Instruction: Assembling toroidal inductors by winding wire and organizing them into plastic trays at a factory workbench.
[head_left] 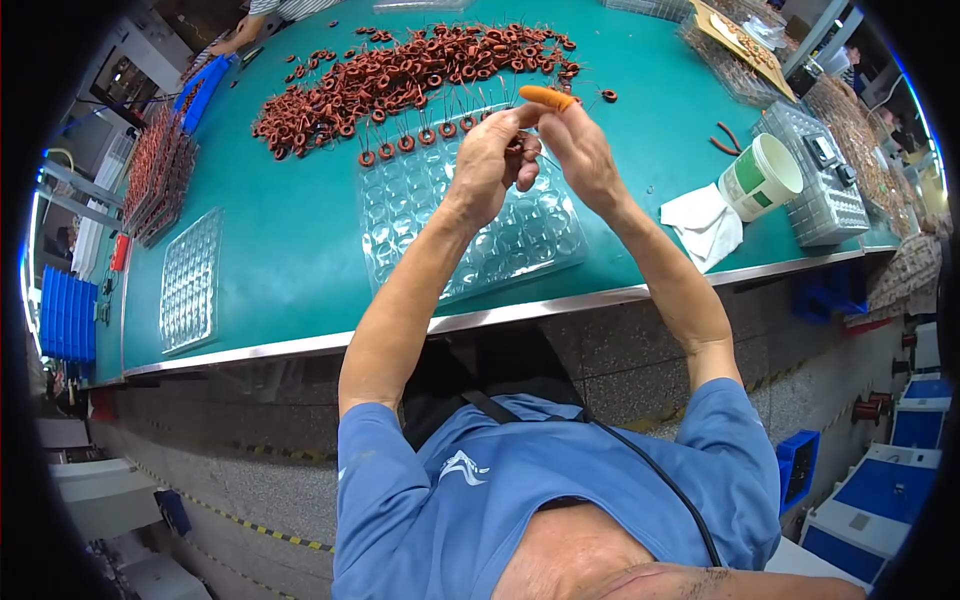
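My left hand point(482, 165) is closed on a dark red toroidal coil point(515, 146), partly hidden by the fingers. Against its fingertips comes my right hand point(582, 155), with an orange finger cot point(546, 97) on one finger. The right fingers are bent together at the coil's upper side; whether a wire lead is between them is hidden. Below both hands lies a clear plastic tray point(478, 262) with round pockets. Along its far row several red coils point(426, 136) sit with their wire leads sticking up.
A heap of red coils point(400, 85) spreads behind the tray. At right are pliers point(726, 140), a white-green bucket point(760, 178), a white cloth point(705, 225) and stacked trays point(815, 180). Another tray point(192, 280) and a filled tray stack point(160, 175) stand left. Another person's hand point(235, 40) is far left.
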